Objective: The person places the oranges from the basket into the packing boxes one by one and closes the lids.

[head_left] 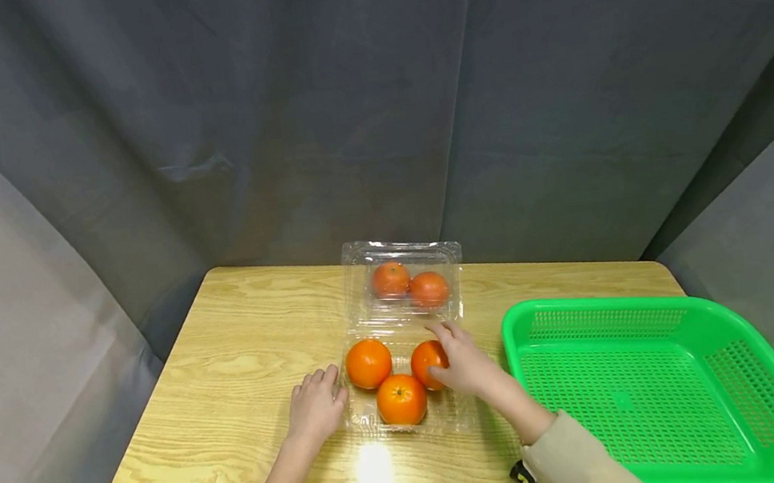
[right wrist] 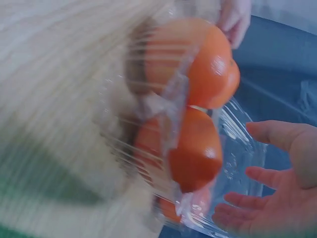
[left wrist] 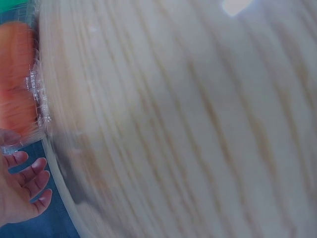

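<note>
Three oranges [head_left: 402, 400] sit in the near part of a clear plastic clamshell box [head_left: 445, 418] on the table. Two more oranges [head_left: 390, 280] show through the clear plastic at the far end. At the box's left side, my left hand [head_left: 317, 405] has its fingers by the edge, loosely bent and holding nothing. My right hand [head_left: 465, 361] is over the right side, thumb and fingers spread beside the right-hand orange [head_left: 425, 364]. In the right wrist view, the right hand's fingers [right wrist: 262, 174] are apart from the fruit.
A large green plastic basket [head_left: 515, 338] stands on the wooden table [head_left: 229, 374], to the right of the box. Grey cloth [head_left: 343, 118] hangs behind the table and at both sides. A small black object [head_left: 523, 477] is by the right sleeve.
</note>
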`<state>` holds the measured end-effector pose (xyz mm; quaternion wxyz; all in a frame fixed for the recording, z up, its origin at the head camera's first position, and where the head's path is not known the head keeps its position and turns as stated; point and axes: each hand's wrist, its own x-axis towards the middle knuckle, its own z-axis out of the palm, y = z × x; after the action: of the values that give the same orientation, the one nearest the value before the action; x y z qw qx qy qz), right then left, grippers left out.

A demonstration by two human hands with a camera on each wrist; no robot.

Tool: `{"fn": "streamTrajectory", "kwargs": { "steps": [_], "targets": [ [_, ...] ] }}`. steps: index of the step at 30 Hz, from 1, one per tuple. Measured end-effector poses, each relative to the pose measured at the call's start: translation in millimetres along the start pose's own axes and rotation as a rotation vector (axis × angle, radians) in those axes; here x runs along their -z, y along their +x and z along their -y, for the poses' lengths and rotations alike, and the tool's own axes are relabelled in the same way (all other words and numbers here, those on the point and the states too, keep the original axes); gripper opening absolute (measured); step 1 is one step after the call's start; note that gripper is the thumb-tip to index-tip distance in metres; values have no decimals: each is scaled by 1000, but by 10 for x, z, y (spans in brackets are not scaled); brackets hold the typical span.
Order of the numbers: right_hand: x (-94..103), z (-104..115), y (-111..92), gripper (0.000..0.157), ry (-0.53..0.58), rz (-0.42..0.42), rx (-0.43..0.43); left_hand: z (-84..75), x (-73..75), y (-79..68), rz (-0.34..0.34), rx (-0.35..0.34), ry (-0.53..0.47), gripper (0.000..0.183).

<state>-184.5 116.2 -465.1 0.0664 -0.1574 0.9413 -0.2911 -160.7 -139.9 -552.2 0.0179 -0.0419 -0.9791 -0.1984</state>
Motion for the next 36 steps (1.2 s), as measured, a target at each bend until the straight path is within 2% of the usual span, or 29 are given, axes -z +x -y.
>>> {"fn": "streamTrajectory", "kwargs": {
  "steps": [5,11,19,23,26,30,36],
  "targets": [
    [153,-8,58,65,62,-12,-10,1,1,-7,-6,-4,7,31],
    [353,-37,193,66,205,-52,-55,0,4,-6,-2,0,10,32],
    [498,-107,420,63,393,-229,-70,6,-2,-3,6,2,8,33],
    [540,-166,523,61,456,-352,-87,4,-3,-2,0,0,6,32],
    [546,-212,590,61,482,-410,-120,3,-2,-3,-6,-1,3,32],
    [525,-272,661,62,510,-439,-162,7,-5,-2,-11,-3,4,32],
    [460,-338,727,62,564,-417,-216,9,-17,-2,-13,-4,3,29]
  ]
}}
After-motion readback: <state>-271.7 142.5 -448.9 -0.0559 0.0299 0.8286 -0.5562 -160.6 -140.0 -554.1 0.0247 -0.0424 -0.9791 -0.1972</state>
